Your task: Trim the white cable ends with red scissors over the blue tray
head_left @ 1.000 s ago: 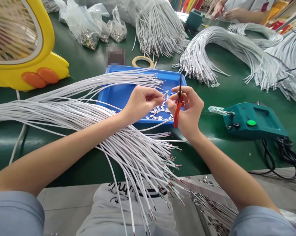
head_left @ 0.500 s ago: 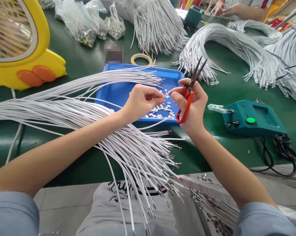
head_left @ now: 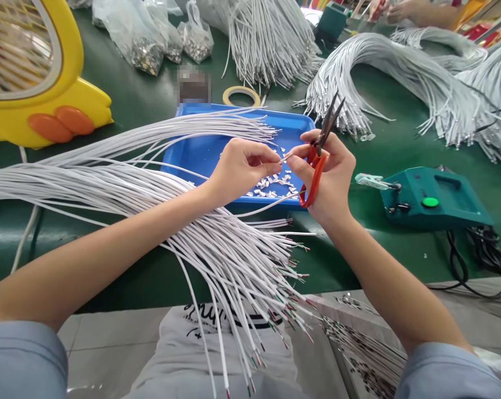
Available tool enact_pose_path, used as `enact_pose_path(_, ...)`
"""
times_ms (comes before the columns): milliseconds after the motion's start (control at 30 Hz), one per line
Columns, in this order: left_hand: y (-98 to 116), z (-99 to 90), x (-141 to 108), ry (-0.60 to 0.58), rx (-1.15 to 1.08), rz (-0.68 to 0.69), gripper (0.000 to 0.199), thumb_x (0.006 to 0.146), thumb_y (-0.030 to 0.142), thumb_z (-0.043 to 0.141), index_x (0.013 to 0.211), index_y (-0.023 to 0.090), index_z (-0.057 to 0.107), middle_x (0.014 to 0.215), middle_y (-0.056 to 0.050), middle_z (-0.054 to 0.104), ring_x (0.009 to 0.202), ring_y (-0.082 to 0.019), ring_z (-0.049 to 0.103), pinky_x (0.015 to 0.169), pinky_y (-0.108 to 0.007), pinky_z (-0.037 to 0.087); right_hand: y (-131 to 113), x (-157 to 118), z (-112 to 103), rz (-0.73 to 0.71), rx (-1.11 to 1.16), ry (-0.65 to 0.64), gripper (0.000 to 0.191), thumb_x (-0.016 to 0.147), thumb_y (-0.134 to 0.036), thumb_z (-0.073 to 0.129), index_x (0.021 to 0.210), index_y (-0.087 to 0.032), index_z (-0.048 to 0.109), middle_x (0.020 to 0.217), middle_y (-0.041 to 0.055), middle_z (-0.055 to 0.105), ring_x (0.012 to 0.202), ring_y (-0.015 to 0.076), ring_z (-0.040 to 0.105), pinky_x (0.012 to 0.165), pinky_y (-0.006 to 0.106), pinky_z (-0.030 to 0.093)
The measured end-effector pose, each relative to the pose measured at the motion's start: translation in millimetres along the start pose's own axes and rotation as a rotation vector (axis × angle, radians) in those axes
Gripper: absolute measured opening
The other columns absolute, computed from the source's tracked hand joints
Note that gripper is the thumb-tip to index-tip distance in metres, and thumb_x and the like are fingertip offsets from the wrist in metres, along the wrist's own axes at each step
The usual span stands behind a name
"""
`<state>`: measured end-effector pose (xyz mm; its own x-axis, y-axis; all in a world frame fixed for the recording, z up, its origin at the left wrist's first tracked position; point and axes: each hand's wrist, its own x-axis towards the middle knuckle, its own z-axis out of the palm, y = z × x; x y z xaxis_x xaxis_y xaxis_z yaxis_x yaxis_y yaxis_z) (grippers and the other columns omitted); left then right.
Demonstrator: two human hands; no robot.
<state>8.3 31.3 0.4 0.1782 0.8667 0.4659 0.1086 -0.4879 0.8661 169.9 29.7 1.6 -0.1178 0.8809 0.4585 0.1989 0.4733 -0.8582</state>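
Observation:
Over the blue tray (head_left: pixel 179 152), my left hand (head_left: pixel 244 169) pinches a white cable (head_left: pixel 282 160) close to its end. My right hand (head_left: pixel 331 177) keeps red-handled scissors (head_left: pixel 315 180) hooked in its palm, blades pointing up and away, while its thumb and forefinger meet at the cable's tip. That tip is mostly hidden by the fingers. Small white cut pieces (head_left: pixel 271 188) lie scattered in the tray below. A bundle of white cables (head_left: pixel 234 249) with coloured wire ends passes under my left forearm. Another cable bundle (head_left: pixel 217 128) reaches across the tray's back part.
A roll of yellow tape (head_left: pixel 241 90) lies behind the tray. At right stands a green machine (head_left: pixel 437 199) with a black cord. A yellow fan (head_left: pixel 73 94) is at left. Bags of metal parts (head_left: pixel 151 55) and grey cable bundles (head_left: pixel 271 44) lie farther back, near another person's hands (head_left: pixel 400 11).
The view has shifted slightly. Both hands stay together at the cable end, with the scissors still in the right hand; the fingers have moved only a little.

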Motion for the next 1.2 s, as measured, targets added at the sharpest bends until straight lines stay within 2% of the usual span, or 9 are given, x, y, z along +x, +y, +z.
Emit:
enact_pose_path(100,0,-1.0,0,-0.027,-0.034,-0.001,0.006,0.072,0.009,0.070,0.074,0.012,0.075,0.068,-0.003,0.071,0.060,-0.009,0.059,0.056,-0.020,0.047,4,1,-2,-0.025,-0.017,-0.007,0.027,0.081,-0.043,0.065,0.101,-0.029,0.054,0.078,-0.0022,0.062,0.069,0.0133,0.061,0.063,0.033,0.052)
enact_pose_path(200,-1,-2.0,1,0.002,-0.092,-0.003,0.007,0.074,0.010,0.069,0.075,0.013,0.075,0.071,-0.003,0.072,0.062,-0.009,0.059,0.057,-0.020,0.047,7,3,-4,-0.034,-0.081,0.003,0.026,0.084,-0.042,0.061,0.105,-0.029,0.054,0.076,-0.0020,0.061,0.066,0.0136,0.060,0.059,0.033,0.051)
enact_pose_path(300,-3,-2.5,2,0.038,-0.113,-0.008,0.008,0.073,0.010,0.068,0.072,0.014,0.074,0.067,-0.001,0.070,0.059,-0.008,0.057,0.054,-0.020,0.044,7,8,-5,-0.011,-0.159,0.016,0.024,0.084,-0.044,0.061,0.100,-0.027,0.057,0.072,-0.0012,0.061,0.065,0.0143,0.060,0.059,0.032,0.049)
enact_pose_path(400,-5,-2.7,4,0.048,-0.107,-0.012,0.010,0.074,0.010,0.066,0.072,0.015,0.074,0.065,-0.001,0.068,0.059,-0.009,0.057,0.055,-0.021,0.045,5,11,-5,0.002,-0.177,-0.030,0.028,0.078,-0.045,0.066,0.095,-0.023,0.060,0.074,-0.0008,0.065,0.068,0.0147,0.062,0.062,0.031,0.050)
enact_pose_path(500,-5,-2.5,4,0.066,-0.114,-0.009,0.011,0.076,0.010,0.063,0.071,0.015,0.072,0.062,0.000,0.067,0.059,-0.009,0.057,0.055,-0.021,0.044,5,11,-6,-0.013,-0.210,-0.083,0.028,0.076,-0.040,0.068,0.096,-0.021,0.064,0.076,-0.0008,0.067,0.066,0.0130,0.060,0.060,0.028,0.047)
enact_pose_path(667,-2,-2.6,5,0.108,-0.095,-0.023,0.010,0.075,0.009,0.064,0.069,0.014,0.070,0.067,-0.001,0.067,0.059,-0.008,0.054,0.050,-0.020,0.040,8,10,-10,-0.072,-0.369,-0.089,0.029,0.073,-0.032,0.071,0.099,-0.020,0.068,0.071,-0.0008,0.064,0.058,0.0107,0.051,0.054,0.026,0.042)
enact_pose_path(933,-1,-3.7,4,0.123,-0.115,-0.026,0.011,0.076,0.008,0.065,0.069,0.015,0.071,0.069,-0.002,0.067,0.062,-0.009,0.056,0.052,-0.022,0.041,8,12,-12,-0.175,-0.495,-0.133,0.033,0.070,-0.029,0.071,0.102,-0.020,0.069,0.089,0.0055,0.072,0.081,0.0214,0.061,0.071,0.037,0.050)
enact_pose_path(1067,-3,-3.5,3,0.108,-0.080,-0.002,0.011,0.076,0.008,0.065,0.071,0.016,0.071,0.067,-0.001,0.065,0.059,-0.009,0.052,0.051,-0.022,0.038,5,12,-12,-0.186,-0.521,-0.152,0.033,0.070,-0.028,0.071,0.102,-0.020,0.070,0.089,0.0063,0.072,0.082,0.0229,0.062,0.075,0.039,0.051)
enact_pose_path(1200,-3,-3.1,2,0.088,-0.022,0.023,0.012,0.076,0.008,0.065,0.073,0.017,0.072,0.065,-0.001,0.063,0.054,-0.007,0.046,0.049,-0.022,0.033,3,11,-13,-0.190,-0.542,-0.176,0.032,0.070,-0.027,0.070,0.101,-0.021,0.072,0.086,0.0056,0.072,0.077,0.0220,0.061,0.072,0.038,0.050)
